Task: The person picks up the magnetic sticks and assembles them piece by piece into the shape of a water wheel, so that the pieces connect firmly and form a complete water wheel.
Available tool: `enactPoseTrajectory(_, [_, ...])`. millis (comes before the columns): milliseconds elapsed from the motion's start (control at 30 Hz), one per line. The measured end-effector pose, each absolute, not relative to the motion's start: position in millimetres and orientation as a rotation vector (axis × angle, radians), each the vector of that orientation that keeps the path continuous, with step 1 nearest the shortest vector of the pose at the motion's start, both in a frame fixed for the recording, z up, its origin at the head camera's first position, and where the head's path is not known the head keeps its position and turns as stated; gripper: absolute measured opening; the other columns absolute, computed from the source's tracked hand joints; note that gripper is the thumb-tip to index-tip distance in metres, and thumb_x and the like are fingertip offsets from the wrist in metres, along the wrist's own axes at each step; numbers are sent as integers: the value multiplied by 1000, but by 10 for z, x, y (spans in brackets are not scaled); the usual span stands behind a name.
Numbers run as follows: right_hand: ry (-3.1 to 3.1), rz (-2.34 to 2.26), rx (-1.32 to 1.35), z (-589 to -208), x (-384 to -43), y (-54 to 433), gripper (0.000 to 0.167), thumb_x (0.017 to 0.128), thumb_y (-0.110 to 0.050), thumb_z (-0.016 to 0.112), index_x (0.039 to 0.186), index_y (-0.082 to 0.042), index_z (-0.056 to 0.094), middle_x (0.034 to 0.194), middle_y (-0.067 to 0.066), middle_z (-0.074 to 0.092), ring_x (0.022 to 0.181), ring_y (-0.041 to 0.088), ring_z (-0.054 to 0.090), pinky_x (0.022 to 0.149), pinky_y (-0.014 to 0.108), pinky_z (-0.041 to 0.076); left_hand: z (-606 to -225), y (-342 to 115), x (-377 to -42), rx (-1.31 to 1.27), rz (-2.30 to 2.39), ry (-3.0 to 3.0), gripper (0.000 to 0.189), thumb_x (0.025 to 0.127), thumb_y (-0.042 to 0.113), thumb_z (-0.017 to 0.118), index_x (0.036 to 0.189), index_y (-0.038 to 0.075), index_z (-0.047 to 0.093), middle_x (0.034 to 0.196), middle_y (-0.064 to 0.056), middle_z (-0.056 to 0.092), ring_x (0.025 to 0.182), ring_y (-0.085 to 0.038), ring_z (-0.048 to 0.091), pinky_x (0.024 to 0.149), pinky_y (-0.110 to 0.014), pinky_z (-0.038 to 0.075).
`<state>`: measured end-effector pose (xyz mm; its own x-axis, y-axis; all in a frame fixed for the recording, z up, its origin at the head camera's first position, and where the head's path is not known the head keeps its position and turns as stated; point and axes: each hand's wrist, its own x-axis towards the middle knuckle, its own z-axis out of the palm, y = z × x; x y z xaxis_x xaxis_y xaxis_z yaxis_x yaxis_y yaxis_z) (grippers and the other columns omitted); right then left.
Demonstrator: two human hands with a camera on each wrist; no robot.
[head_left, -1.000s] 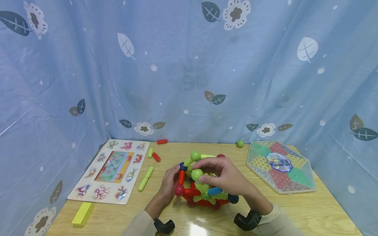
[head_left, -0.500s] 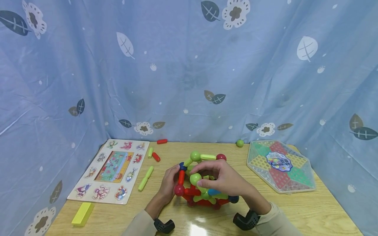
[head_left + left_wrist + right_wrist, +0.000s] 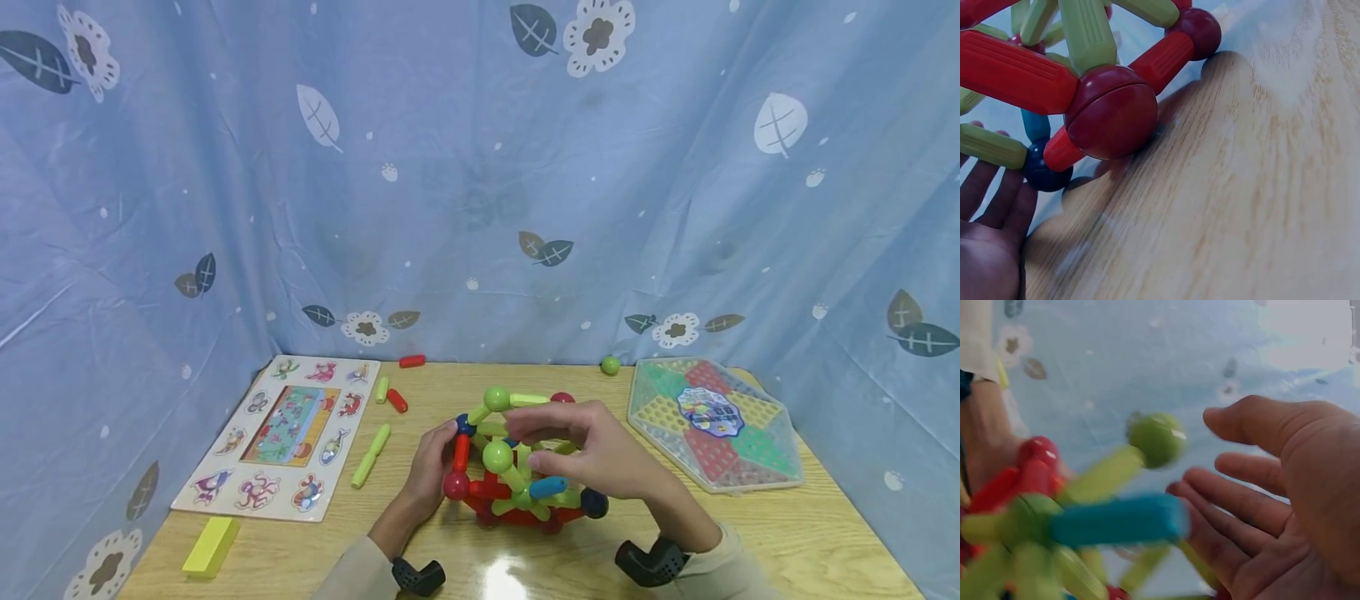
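A magnetic rod-and-ball model (image 3: pixel 517 500) in red, green and blue stands at the middle of the table. My left hand (image 3: pixel 429 471) holds its left side at the dark blue ball (image 3: pixel 465 425); in the left wrist view the fingers (image 3: pixel 1007 197) pass behind a green rod. A light green ball (image 3: pixel 497 457) sits on a green rod at the model's near side. Just right of that ball, apart from it, is my right hand (image 3: pixel 600 450), thumb and fingers spread around nothing. A blue rod (image 3: pixel 1116 520) juts toward this hand.
Loose green rods (image 3: pixel 371 456) and red rods (image 3: pixel 397 401) lie left of the model. Beyond them are a sea-animal puzzle board (image 3: pixel 251 467) and a yellow block (image 3: pixel 211 547). A green ball (image 3: pixel 611 365) lies at the back, near a hexagonal game box (image 3: pixel 712 421).
The light green ball came down slightly toward the near side while my right hand pinched it. The right hand has let go and drawn away to the right. My left hand stays put.
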<state>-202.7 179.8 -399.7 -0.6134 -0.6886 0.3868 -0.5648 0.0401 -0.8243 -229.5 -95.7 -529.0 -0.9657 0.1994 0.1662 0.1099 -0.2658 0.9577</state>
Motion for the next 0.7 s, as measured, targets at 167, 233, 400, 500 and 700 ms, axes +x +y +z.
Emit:
enactPoseTrajectory(167, [2066, -1802, -1288, -3977, -2157, 2365, 45, 102, 13, 62, 147, 9, 60, 140, 14, 74, 126, 19, 74, 103, 36, 62, -5296, -942, -2297, 387, 2417, 1867, 41, 116, 27, 38, 113, -3, 66, 109, -8, 63, 101, -19, 58, 94, -26, 53])
enactPoseTrajectory(233, [2059, -1873, -1246, -4017, -2244, 2623, 47, 103, 15, 59, 149, 10, 58, 142, 6, 74, 128, 16, 73, 105, 33, 60, -5296, -942, -2293, 385, 2420, 1869, 42, 116, 27, 38, 112, -5, 64, 108, -10, 62, 101, -20, 57, 93, -26, 52])
enactPoseTrajectory(400, [2183, -1938, -1171, -4220, -2495, 3192, 48, 103, 18, 53, 151, 13, 53, 144, 3, 74, 130, 14, 72, 105, 29, 59, -5290, -950, -2283, 372, 2420, 1866, 44, 116, 27, 37, 114, -7, 64, 112, -12, 61, 104, -21, 57, 97, -26, 52])
enactPoseTrajectory(500, [2282, -1928, -1056, -4348, -2623, 3427, 48, 105, 17, 54, 152, 12, 53, 144, 0, 74, 130, 12, 72, 104, 27, 59, -5287, -955, -2280, 365, 2411, 1865, 42, 116, 27, 36, 114, -4, 65, 112, -10, 62, 105, -20, 57, 97, -25, 52])
enactPoseTrajectory(700, [2445, -1835, -751, -4562, -2933, 3629, 48, 111, -4, 62, 156, 6, 52, 144, -6, 73, 128, 5, 71, 103, 23, 58, -5280, -958, -2280, 354, 2410, 1858, 39, 116, 27, 37, 111, 1, 65, 108, -4, 61, 103, -16, 56, 95, -23, 51])
